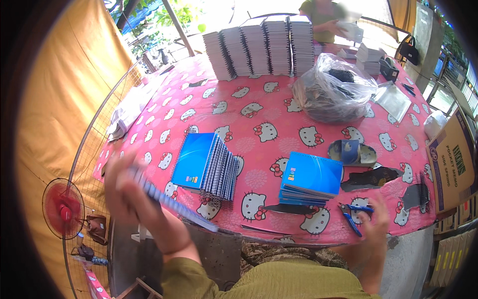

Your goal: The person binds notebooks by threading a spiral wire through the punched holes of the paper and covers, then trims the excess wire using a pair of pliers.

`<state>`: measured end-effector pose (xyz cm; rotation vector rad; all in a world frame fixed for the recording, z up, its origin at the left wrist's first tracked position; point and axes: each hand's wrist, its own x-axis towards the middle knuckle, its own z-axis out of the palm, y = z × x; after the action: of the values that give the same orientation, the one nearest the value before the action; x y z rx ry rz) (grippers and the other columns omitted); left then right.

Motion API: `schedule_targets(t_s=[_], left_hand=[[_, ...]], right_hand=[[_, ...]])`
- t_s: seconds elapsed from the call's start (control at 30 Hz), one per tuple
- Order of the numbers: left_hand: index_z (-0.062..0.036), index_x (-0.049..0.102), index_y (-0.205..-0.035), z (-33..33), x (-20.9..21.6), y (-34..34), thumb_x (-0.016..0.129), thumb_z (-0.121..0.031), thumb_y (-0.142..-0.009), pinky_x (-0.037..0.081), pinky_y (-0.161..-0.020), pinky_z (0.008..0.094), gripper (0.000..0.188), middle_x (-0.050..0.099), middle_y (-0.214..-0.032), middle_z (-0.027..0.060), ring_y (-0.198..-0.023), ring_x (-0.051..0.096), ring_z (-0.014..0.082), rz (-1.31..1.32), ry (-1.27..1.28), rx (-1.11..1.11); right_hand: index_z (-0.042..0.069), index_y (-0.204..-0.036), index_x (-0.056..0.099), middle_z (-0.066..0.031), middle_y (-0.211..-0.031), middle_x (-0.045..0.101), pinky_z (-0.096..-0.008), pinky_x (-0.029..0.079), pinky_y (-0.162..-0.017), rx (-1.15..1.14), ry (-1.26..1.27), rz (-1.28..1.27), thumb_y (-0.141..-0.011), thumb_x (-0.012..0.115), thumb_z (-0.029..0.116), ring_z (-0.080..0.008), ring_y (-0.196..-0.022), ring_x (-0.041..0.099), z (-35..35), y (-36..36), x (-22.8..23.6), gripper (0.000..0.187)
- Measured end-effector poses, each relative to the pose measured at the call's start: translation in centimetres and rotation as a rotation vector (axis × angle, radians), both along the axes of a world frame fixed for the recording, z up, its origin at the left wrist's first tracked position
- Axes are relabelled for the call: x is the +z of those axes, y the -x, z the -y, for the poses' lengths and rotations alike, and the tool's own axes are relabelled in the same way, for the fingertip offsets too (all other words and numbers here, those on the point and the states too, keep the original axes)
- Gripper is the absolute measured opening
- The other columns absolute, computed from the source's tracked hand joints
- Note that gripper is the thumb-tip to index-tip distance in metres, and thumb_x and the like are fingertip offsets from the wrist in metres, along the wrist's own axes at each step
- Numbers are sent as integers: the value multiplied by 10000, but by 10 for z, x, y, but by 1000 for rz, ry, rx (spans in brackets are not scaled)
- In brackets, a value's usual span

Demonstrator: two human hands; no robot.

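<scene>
My left hand (134, 194), blurred by motion, grips a spiral notebook (184, 209) tilted edge-on above the table's left front. A stack of blue-covered spiral notebooks (194, 160) lies fanned to its right, with their wire bindings showing. Nearer the middle sits another pile of blue notebooks (311, 174). Blue-handled cutting pliers (353, 217) lie spread on the tablecloth beside that pile. Over their handles is my right hand (376, 224), also smeared, its fingers curved and apart; it does not appear closed on the pliers.
Tall stacks of spiral-bound books (259, 50) stand at the back. A clear plastic bag (333, 89) with dark contents and a small patterned container (351, 152) occupy the right side. A cardboard box (453, 159) is at the right edge. Another person (326, 22) handles papers at the far side.
</scene>
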<state>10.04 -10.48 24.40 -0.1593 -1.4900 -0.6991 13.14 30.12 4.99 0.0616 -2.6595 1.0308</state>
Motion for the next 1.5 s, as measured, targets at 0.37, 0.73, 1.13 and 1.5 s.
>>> schedule_targets(t_s=[0.37,0.73,1.13,1.5], left_hand=[[8,571,-848,83,-31,119,545,-223,-958,484,-743,412,257,638,-864,168,-817,615,345,813,781,-388],[-35,596,-945,92,-55,133,565,-273,-951,502,-641,402,241,650,-736,178,-686,654,342,1017,627,-397],[-12,659,-1017,-6,1,47,620,-38,-882,522,-838,368,143,684,-1030,152,-963,676,282,602,330,-601],[-48,677,-1098,-147,-119,138,660,-209,-866,530,-770,395,283,692,-1011,144,-819,670,311,1106,669,-689]], right_hand=[[4,-1012,639,-202,-1264,559,-444,390,-1009,-492,-308,-24,-800,731,221,-373,-1192,505,-210,82,-39,317],[38,-1046,597,-171,-1055,584,-458,447,-873,-554,-529,139,-759,742,176,-357,-1024,555,-251,97,-46,349],[-6,-886,643,-202,-889,622,-475,469,-777,-588,-611,-68,-762,692,79,-389,-872,603,-337,97,-82,158],[25,-1044,675,-162,-907,616,-413,487,-767,-422,-428,-46,-790,676,14,-344,-859,613,-156,107,10,255]])
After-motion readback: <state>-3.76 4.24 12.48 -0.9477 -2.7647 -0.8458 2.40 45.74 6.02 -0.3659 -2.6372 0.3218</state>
